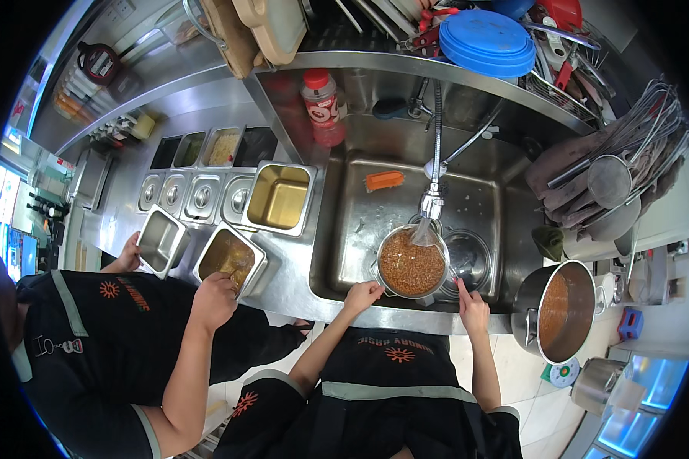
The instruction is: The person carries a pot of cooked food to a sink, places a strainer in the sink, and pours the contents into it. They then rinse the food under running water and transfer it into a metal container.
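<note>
A round metal pot (381, 265) full of small brown beans or grains (411, 267) sits low in the stainless-steel sink (356, 229). Water (425, 232) streams from the chrome spray tap (432, 203) onto the far right part of the beans. My left hand (365, 296) pinches the pot's near left side at a handle. On the right side, the fingers of my right hand (472, 305) close around the other handle, which is partly hidden by them. A round, clear or shiny lid-like piece (468, 261) lies on the sink floor beside the pot.
A large steel stockpot (525, 312) with brown contents stands at the sink's right. An orange block (384, 180) lies in the sink. At left, a co-worker's hand (215, 301) reaches into a steel pan (202, 258); their other hand (131, 252) holds another pan (162, 241).
</note>
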Available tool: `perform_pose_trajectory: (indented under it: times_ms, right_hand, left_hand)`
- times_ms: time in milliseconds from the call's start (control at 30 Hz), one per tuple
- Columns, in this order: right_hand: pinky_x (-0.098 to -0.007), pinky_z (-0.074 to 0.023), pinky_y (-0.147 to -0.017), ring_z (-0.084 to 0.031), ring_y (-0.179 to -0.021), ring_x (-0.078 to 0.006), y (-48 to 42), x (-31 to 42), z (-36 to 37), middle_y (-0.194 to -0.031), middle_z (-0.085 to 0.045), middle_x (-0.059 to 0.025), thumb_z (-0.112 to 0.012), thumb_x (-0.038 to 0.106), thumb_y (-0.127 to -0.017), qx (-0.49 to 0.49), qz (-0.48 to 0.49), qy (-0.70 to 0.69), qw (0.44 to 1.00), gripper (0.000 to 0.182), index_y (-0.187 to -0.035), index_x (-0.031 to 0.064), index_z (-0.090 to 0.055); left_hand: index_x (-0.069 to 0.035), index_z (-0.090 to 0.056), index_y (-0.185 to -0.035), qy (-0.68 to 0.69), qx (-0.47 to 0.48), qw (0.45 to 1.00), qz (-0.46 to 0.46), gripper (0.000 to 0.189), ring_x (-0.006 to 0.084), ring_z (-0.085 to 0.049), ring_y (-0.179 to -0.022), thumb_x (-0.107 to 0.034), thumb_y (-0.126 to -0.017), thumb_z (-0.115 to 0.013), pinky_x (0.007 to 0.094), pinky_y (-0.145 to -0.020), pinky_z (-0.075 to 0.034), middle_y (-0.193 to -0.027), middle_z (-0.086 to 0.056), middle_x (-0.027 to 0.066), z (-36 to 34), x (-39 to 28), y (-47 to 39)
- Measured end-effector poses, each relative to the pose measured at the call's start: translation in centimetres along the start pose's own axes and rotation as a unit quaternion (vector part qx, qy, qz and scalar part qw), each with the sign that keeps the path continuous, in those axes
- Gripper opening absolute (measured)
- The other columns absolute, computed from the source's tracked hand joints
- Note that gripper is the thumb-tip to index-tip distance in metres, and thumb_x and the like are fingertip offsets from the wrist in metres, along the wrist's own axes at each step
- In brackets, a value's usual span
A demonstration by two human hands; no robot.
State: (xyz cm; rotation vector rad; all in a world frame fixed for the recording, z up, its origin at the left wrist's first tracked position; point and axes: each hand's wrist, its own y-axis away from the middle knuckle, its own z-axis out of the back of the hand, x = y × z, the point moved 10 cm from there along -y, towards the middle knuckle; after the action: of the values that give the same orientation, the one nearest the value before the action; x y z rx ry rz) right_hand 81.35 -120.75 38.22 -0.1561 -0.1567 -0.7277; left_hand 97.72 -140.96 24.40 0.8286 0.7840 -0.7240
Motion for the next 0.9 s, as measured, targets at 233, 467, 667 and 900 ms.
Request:
perform_pose_trajectory:
  times_ms: [233, 467, 667, 900]
  right_hand:
    - [-0.0429, -0.0433, -0.049, -0.055, -0.052, -0.0341, 5.9, -0.6, -5.0, -0.057, -0.054, -0.0191, -0.052, 0.009, -0.075, 0.077, -0.106, -0.066, 0.989, 0.038, -0.113, 0.017, -0.05]
    - [-0.0314, -0.0378, -0.035, -0.047, -0.036, -0.0182, 7.2, 1.2, -8.0, -0.052, -0.053, -0.0095, -0.048, 0.013, -0.081, 0.151, -0.207, -0.371, 0.893, 0.027, -0.107, 0.0128, -0.055]
    - [-0.0251, -0.0315, -0.031, -0.04, -0.033, -0.0114, 8.5, 2.8, -8.1, -0.051, -0.049, -0.0043, -0.047, 0.015, -0.083, 0.28, -0.356, -0.544, 0.706, 0.026, -0.108, 0.0135, -0.054]
    - [-0.0383, -0.0429, -0.045, -0.053, -0.049, -0.0329, 6.8, 3.3, -3.1, -0.056, -0.052, -0.0176, -0.052, 0.01, -0.076, 0.081, -0.056, -0.162, 0.982, 0.035, -0.11, 0.0129, -0.051]
  left_hand:
    - [-0.005, -0.058, -0.066, -0.003, 0.006, 1.0, -0.005, 0.03, 0.0196, -0.055, -0.049, -0.033, -0.077, -0.053, 0.032, -0.048, -0.041, -0.053, -0.056, 0.0062, 0.0, -0.3, 0.0]
    - [-0.004, -0.058, -0.066, 0.009, 0.013, 1.0, -0.01, 0.029, 0.0178, -0.054, -0.047, -0.03, -0.077, -0.055, 0.0308, -0.047, -0.041, -0.054, -0.056, 0.0067, 0.0, -0.3, 0.1]
    - [-0.004, -0.057, -0.065, 0.02, -0.001, 1.0, -0.022, 0.03, 0.0182, -0.053, -0.046, -0.031, -0.077, -0.054, 0.0312, -0.047, -0.04, -0.053, -0.055, 0.0069, 0.2, -0.4, 0.0]
    - [-0.004, -0.057, -0.065, 0.013, -0.003, 1.0, -0.018, 0.03, 0.0192, -0.053, -0.047, -0.032, -0.077, -0.054, 0.0314, -0.047, -0.041, -0.052, -0.055, 0.0066, 0.3, -0.3, 0.2]
